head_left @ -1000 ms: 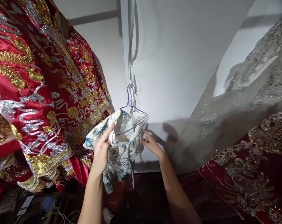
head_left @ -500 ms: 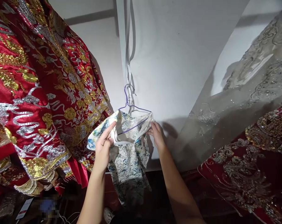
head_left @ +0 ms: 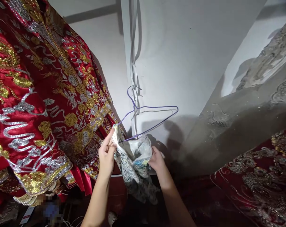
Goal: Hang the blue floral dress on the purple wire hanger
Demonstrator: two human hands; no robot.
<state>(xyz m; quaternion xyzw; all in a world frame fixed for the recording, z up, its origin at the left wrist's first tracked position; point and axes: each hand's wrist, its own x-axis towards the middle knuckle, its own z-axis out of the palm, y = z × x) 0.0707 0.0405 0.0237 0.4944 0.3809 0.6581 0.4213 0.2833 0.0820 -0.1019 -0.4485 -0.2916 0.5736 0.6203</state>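
Note:
A purple wire hanger hangs by its hook on a white cord against the wall. Its right arm is bare, while the left end is still inside the shoulder of a white shirt with a blue and yellow pattern. My left hand pinches the shirt's edge near the hanger's left end. On the other side, my right hand grips the shirt's right shoulder, below the hanger and apart from it. The lower part of the shirt droops into shadow.
A red jacket with gold and silver embroidery hangs close on the left. Pale sheer beaded fabric and a dark red beaded garment hang at right. Behind is the white wall; a shoe shows below.
The shirt's right shoulder has come off the hanger, baring its right arm. My right hand has moved down with the cloth, and the hanger has shifted slightly right and tilted.

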